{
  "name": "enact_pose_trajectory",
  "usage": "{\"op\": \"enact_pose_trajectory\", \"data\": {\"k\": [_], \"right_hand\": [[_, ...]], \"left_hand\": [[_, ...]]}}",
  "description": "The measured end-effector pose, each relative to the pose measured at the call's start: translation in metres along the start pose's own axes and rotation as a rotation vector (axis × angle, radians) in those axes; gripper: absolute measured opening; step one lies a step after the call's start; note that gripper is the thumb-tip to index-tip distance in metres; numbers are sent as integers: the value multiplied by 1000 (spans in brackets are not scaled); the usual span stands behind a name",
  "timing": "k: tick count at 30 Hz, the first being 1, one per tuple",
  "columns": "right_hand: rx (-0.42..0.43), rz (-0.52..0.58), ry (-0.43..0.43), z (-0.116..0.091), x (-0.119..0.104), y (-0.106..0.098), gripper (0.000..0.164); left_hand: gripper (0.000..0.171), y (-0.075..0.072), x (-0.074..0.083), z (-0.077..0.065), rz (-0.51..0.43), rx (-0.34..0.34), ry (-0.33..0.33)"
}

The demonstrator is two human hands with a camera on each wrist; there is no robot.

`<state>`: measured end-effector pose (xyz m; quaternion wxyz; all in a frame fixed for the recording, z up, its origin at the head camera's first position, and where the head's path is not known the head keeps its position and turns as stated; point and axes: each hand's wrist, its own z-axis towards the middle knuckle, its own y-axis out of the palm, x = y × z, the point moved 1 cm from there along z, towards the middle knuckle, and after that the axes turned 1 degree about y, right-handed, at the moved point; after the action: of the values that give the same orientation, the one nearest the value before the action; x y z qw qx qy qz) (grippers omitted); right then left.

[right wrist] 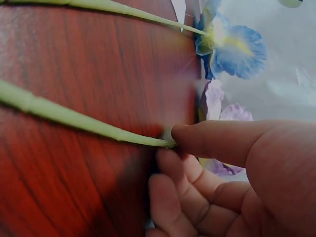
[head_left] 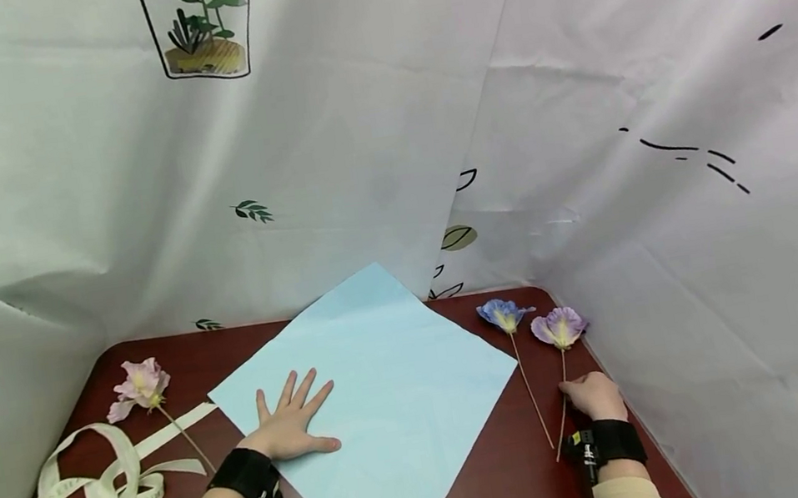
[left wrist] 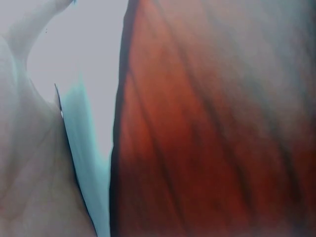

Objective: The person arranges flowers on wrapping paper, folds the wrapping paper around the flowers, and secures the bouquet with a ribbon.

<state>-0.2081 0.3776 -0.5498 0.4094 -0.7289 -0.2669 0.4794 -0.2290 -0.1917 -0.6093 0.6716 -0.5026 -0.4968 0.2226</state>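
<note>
A light blue square sheet (head_left: pixel 394 384) lies cornerwise on the dark red table, its far corner up against the curtain. My left hand (head_left: pixel 290 427) rests on the sheet's left side with fingers spread. Over at the right, my right hand (head_left: pixel 596 395) pinches the stem of a purple flower (head_left: pixel 561 327) between thumb and fingers. In the right wrist view the thumb (right wrist: pixel 212 140) presses on that green stem (right wrist: pixel 74 117), and the purple bloom is partly hidden behind the hand. A blue flower (head_left: pixel 504 315) lies just left of the purple one.
On the left lies a pink flower (head_left: pixel 143 384) with its stem toward my left wrist. A loosely looped cream ribbon (head_left: pixel 123 453) is heaped beside it. A patterned white curtain (head_left: pixel 324 141) stands behind and around the table (head_left: pixel 489 473).
</note>
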Motion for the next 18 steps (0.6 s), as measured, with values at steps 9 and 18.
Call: {"op": "enact_pose_trajectory", "data": {"k": [9,18], "right_hand": [[-20,56,-9,-3,2,-3,36],[72,139,-52,-17,-25,-29,44]], "left_hand": [[106,-17,14,-3,-7,-59,-11],[104,-18,15,-5,-23,-41,15]]}}
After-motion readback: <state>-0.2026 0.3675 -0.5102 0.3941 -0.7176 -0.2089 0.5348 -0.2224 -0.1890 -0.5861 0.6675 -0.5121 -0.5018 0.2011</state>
